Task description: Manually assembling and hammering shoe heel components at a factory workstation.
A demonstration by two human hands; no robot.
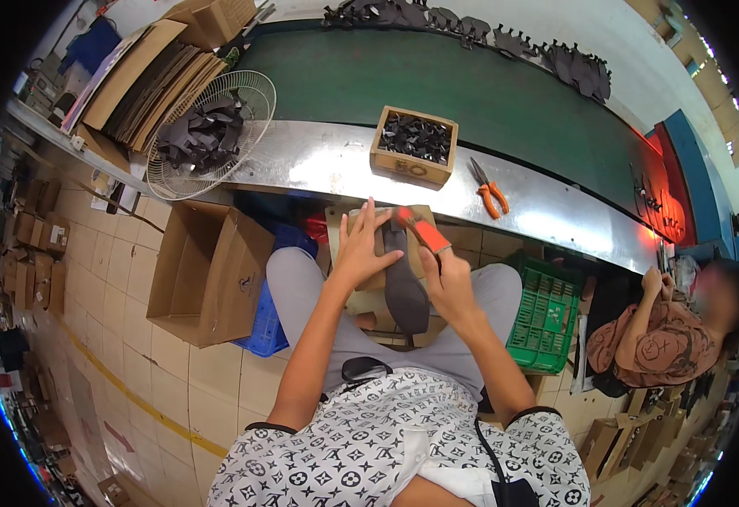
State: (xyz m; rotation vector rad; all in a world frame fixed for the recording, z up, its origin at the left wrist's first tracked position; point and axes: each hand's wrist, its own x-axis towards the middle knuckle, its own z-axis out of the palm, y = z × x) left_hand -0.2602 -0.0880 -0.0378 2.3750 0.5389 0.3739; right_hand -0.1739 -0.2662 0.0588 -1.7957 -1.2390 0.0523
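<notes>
A dark grey shoe-sole-shaped piece (405, 291) lies lengthwise between my knees, its far end over a pale board (420, 215). My left hand (359, 253) is at its left side with fingers spread, the thumb reaching to the piece's edge. In my right hand (452, 287) is a hammer (427, 234) with an orange-red head, gripped by its dark handle. The hammer's head is over the far end of the piece, slightly blurred. Whether it touches the piece I cannot tell.
Along the bench's metal edge sit a wooden box (414, 145) of small dark parts, orange-handled pliers (489, 188) and a wire basket (209, 135) of dark pieces. Beyond runs a green belt (369, 72). A carton (209, 275), a green crate (545, 317) and another person (661, 338) flank me.
</notes>
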